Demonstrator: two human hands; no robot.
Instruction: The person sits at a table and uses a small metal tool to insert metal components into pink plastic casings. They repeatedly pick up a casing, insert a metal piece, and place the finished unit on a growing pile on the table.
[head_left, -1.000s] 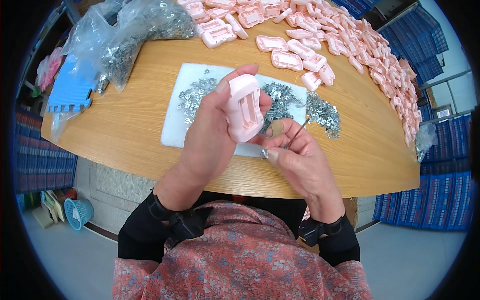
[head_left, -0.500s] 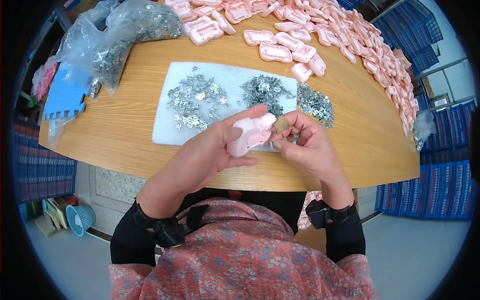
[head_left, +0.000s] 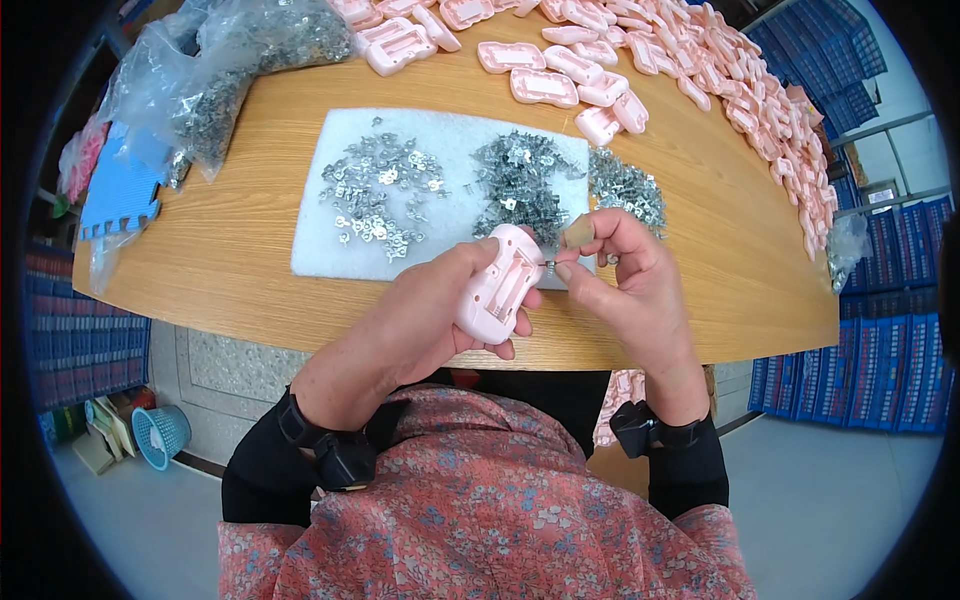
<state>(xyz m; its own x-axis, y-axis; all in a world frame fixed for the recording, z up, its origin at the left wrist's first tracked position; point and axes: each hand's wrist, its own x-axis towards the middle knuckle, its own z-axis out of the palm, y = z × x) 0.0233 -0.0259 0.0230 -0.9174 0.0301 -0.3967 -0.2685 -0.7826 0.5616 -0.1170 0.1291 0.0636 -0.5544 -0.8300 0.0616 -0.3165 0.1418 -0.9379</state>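
My left hand [head_left: 435, 295] is closed around a pink plastic housing [head_left: 502, 287], its hollow side with a rectangular recess turned up. Close by its right edge, my right hand [head_left: 635, 280] pinches a small metal piece [head_left: 549, 264] between thumb and finger. A tan patch [head_left: 579, 233] covers a fingertip of that hand. Beyond both hands lies a white foam mat [head_left: 308, 240]. On it are a loose spread of small metal clips [head_left: 385, 190] at left and a denser heap of metal contacts [head_left: 520, 185] at right.
Another metal heap [head_left: 628, 185] sits on the wooden table [head_left: 235, 220] beside the mat. Many pink housings [head_left: 720, 90] are piled along the far and right side. Plastic bags of metal parts [head_left: 215, 100] and a blue foam tile [head_left: 120, 190] lie at left.
My left hand has turned the pink housing more upright, with its recess facing up. My right hand has brought the small metal piece to the housing's right edge.
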